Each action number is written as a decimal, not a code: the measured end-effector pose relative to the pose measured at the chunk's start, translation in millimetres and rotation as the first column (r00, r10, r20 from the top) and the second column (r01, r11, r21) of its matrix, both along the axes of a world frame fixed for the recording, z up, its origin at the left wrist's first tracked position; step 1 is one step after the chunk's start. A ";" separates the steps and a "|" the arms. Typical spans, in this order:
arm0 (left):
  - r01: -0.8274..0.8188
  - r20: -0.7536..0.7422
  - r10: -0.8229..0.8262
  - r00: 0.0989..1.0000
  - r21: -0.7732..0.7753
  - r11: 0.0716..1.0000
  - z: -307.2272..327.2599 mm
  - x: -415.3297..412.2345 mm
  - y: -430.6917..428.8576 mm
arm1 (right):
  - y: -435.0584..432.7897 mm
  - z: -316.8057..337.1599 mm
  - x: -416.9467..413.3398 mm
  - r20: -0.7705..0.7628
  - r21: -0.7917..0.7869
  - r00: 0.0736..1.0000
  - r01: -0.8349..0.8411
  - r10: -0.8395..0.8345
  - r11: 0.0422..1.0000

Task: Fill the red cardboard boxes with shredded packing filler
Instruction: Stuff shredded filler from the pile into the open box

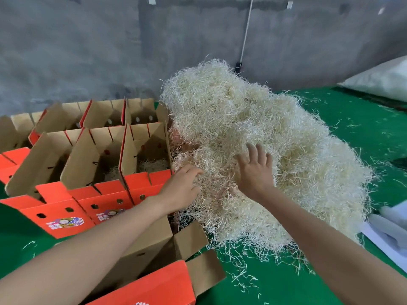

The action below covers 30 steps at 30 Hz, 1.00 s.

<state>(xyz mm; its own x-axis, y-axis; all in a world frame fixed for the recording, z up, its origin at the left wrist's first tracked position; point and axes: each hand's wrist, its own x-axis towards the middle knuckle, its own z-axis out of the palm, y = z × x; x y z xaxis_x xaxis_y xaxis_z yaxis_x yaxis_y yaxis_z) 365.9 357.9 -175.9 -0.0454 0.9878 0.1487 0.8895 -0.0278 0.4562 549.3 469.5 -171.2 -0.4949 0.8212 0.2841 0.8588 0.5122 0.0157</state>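
Red boxes (105,192), label (65,224) unreadable; right hand (255,170) splayed on filler (242,119); left hand (182,190) grip unclear.

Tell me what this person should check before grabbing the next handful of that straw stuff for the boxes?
1. Plenty in the filler pile: ok.
2. The right hand lies on the pile, fingers spread: ok.
3. The left hand has a grip on strands: cannot tell; its fingertips touch them.
4. The nearest box stands open, flaps out: ok.
5. The box beside the pile is full: not ok, only a thin layer shows.
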 end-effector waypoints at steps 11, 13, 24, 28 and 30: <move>-0.084 0.669 0.334 0.664 -0.378 0.922 3.2 66.9 43.9 | 64.9 -15.5 35.3 -0.359 -0.721 0.886 -0.064 -0.293 0.690; -0.001 0.788 0.516 0.334 -0.548 0.837 1.3 68.9 44.3 | 65.6 -8.0 30.4 -0.627 -0.745 0.630 -0.312 -0.459 0.589; 0.117 0.816 0.565 -0.123 -0.554 0.825 18.7 41.8 79.8 | -14.3 23.2 -12.3 -0.353 -0.428 0.910 -0.362 0.216 0.828; -0.232 0.717 0.666 0.204 -0.626 0.745 21.6 39.6 83.1 | -3.0 44.1 -4.9 -0.416 -0.669 0.830 -0.556 0.372 0.493; -0.345 0.699 0.653 0.293 -0.560 0.754 19.6 35.2 84.5 | 24.6 58.5 -0.7 -0.562 -0.605 0.805 -0.557 0.190 0.570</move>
<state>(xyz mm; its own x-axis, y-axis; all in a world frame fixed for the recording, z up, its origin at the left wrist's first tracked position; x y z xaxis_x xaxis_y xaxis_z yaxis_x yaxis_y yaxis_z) 401.1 442.4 -156.3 -0.4863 0.7035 -0.5183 -0.1370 0.5244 0.8403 548.7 494.1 -112.6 -0.7971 0.6010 -0.0583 0.4095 0.4672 -0.7836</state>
